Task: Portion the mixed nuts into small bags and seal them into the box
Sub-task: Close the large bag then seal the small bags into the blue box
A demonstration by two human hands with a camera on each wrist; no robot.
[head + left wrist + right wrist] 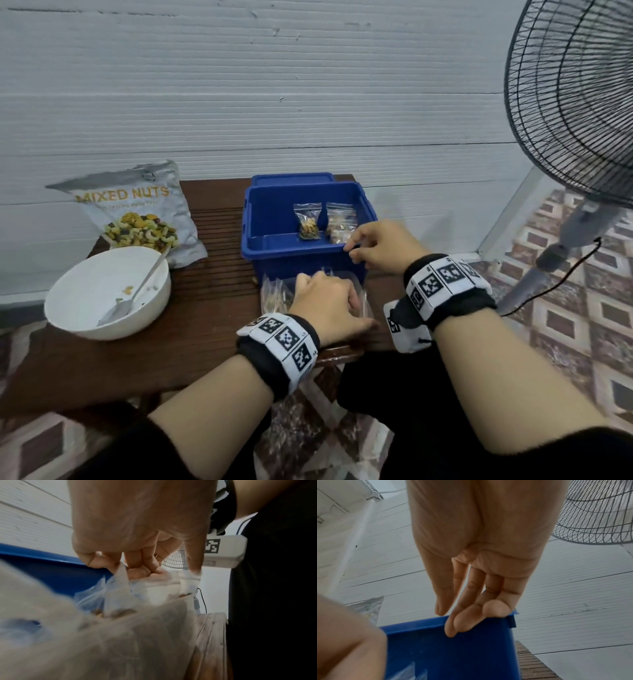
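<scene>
Two small filled bags (323, 222) stand upright inside the blue box (274, 245), leaning against its far wall, which keeps them tidy and leaves room in front for more. Just in front of the box, on the wooden table (212, 301), lies a loose heap of clear bags (277, 294), close enough that each one need only travel over the near rim. The left hand (325, 303) rests on that heap with its fingers (137, 562) curled, pinching the top edge of one bag (118, 585); the wrist view is blurred, so whether this bag is already sealed is hard to say, though dark pieces seem to sit low in it. The right hand (382, 245) hovers at the near right corner of the box, fingers (471, 609) relaxed and nearly straight, holding nothing, probably ready to steady the rim or receive the bag. Left of the box sit the mixed nuts packet (137, 212) and a white bowl (68, 308) with a spoon (133, 298), almost emptied, which suggests portioning is nearly done. Behind the box leans its blue lid (293, 179), within reach for closing.
</scene>
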